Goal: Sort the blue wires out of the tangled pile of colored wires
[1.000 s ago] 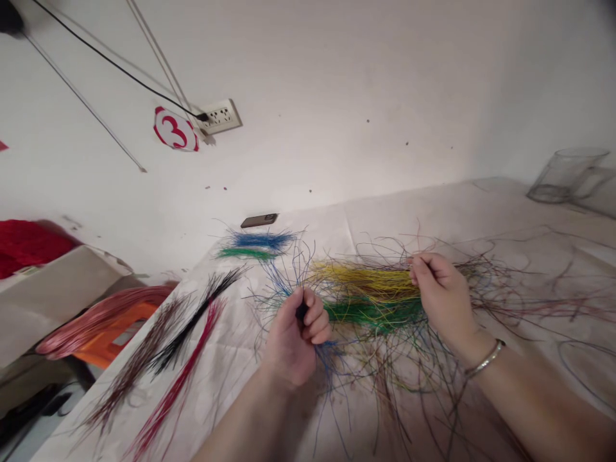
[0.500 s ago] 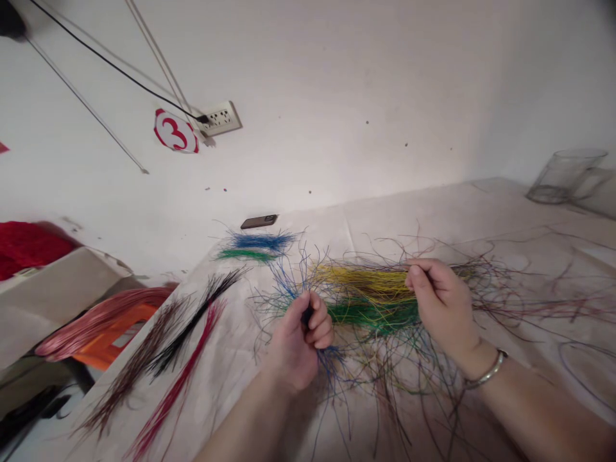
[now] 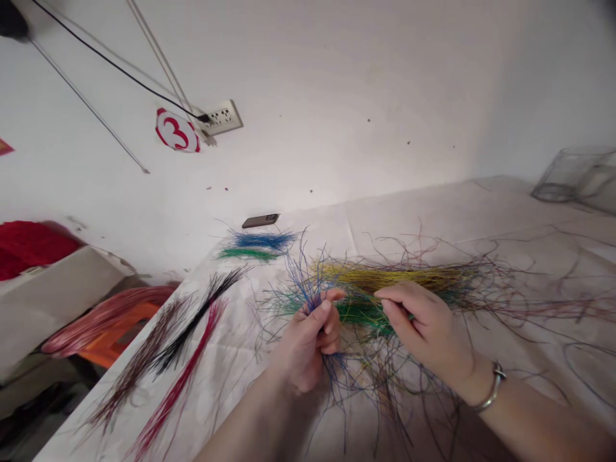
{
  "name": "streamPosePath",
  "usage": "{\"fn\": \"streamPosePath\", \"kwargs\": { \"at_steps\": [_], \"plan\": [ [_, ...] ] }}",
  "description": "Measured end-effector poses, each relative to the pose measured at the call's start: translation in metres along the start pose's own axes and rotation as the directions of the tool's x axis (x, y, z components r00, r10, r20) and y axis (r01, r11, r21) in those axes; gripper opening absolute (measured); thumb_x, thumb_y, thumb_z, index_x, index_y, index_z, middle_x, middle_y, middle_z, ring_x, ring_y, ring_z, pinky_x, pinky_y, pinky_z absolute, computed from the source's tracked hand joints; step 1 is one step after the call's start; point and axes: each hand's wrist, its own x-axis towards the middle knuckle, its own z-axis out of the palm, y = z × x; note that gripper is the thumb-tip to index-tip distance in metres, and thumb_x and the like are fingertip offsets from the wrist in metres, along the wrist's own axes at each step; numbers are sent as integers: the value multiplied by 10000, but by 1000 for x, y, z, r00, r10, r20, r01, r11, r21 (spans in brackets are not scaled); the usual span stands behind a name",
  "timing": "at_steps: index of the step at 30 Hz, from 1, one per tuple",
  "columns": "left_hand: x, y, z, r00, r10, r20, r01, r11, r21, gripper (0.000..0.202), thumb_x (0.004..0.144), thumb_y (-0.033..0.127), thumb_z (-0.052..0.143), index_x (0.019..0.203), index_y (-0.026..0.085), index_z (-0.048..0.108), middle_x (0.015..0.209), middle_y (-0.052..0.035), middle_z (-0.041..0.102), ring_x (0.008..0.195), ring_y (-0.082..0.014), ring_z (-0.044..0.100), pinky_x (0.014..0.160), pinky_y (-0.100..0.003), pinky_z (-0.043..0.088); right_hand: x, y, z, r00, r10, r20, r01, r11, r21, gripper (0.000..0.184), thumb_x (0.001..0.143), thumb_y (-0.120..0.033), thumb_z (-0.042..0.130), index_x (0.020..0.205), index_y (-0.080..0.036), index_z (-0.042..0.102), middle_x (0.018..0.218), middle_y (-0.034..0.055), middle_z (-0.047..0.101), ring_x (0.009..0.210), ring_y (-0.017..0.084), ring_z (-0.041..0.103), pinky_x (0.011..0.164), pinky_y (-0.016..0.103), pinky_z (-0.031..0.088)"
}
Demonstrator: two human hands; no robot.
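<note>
My left hand [image 3: 308, 340] is closed round a bunch of thin blue wires [image 3: 301, 282] that fan out above its fingers. Just to its right, my right hand [image 3: 423, 327], with a metal bangle on the wrist, pinches thin wires out of the mixed pile [image 3: 414, 282] of yellow, green and dark wires on the white-covered table [image 3: 433, 205]. The two hands are a few centimetres apart, over the green strands [image 3: 366, 311].
Sorted bundles lie at left: blue [image 3: 262, 240], green [image 3: 245, 254], black [image 3: 202, 314], red [image 3: 178, 378] and brown [image 3: 135, 366]. A dark phone [image 3: 260, 221] lies by the wall. A clear container [image 3: 572, 173] stands far right. Left of the table sit an orange stool [image 3: 103, 333] and a box [image 3: 52, 289].
My right hand has moved left from the yellow wires toward my left hand. My left hand has lifted a little, with the blue wires now fanned above its fingers.
</note>
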Motion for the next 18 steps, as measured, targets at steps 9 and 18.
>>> {"fn": "streamPosePath", "kwargs": {
  "at_steps": [9, 18],
  "plan": [
    [2, -2, -1, 999, 42, -29, -42, 999, 9, 240, 799, 311, 653, 973, 162, 582, 566, 79, 324, 433, -28, 161, 396, -156, 146, 2, 1, 6, 988, -71, 136, 60, 995, 80, 133, 873, -130, 506, 943, -217, 578, 788, 14, 634, 726, 140, 575, 672, 292, 452],
    [4, -2, -1, 996, 81, -32, -80, 996, 33, 194, 811, 300, 640, 926, 158, 573, 553, 82, 330, 420, -22, 175, 401, -159, 144, 2, 2, 9, 965, -99, 241, 79, 993, 92, 107, 892, -173, 493, 917, -200, 594, 765, 12, 619, 711, 133, 558, 649, 273, 426]
  ]
}}
